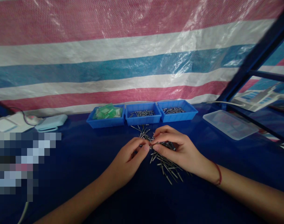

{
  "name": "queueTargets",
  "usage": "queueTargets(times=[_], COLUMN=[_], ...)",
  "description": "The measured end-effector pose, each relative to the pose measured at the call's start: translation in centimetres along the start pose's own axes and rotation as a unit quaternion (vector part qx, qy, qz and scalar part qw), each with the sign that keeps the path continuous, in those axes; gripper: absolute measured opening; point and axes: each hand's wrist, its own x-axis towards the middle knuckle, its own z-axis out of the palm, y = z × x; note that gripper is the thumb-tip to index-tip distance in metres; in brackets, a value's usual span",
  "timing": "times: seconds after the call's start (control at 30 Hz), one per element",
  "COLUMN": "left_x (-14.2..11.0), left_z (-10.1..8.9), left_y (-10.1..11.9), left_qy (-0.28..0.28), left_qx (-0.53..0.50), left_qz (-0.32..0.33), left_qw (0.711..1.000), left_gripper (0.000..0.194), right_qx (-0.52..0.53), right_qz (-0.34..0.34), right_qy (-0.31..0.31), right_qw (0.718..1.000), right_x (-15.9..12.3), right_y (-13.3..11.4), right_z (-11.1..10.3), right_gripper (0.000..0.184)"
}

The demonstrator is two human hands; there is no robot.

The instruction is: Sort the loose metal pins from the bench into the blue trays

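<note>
My left hand (132,152) and my right hand (174,144) meet fingertip to fingertip over a loose pile of blind rivets (169,169) on the blue table. Thumb and forefinger of the left hand are pinched together, with a bit of metal showing between them that looks like a rivet. The right hand also pinches at its fingertips, on what seems to be a thin rivet; the fingers hide most of it. Part of the pile lies under the right palm, and a few rivets (144,132) are strewn behind the hands.
Along the back stand a blue bin with green plastic bags (106,122), a blue bin of rivets (144,119) and another blue bin (180,115) of small metal pieces. A translucent lid (230,124) lies right. At left are a light blue case (50,122) and a cable (22,213).
</note>
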Motion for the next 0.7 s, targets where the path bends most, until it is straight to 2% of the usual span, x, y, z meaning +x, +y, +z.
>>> queueTargets(times=[0.23,0.43,0.7], left_x=[-0.21,-0.25,-0.29], left_z=[0.20,0.24,0.23], left_y=[-0.54,-0.38,-0.65], left_qy=[-0.014,0.010,0.050], left_qx=[-0.019,-0.035,-0.034], left_qz=[0.006,-0.023,-0.011], left_qw=[1.000,0.999,0.998], left_gripper=[0.019,0.015,0.013], right_qx=[0.001,-0.014,-0.016], right_qz=[0.001,-0.005,0.014], right_qy=[0.004,0.017,0.026], right_qw=[1.000,1.000,0.999], right_x=[-0.17,-0.16,-0.09], right_y=[-0.17,-0.36,0.10], right_z=[0.19,0.11,0.26], right_gripper=[0.010,0.010,0.009])
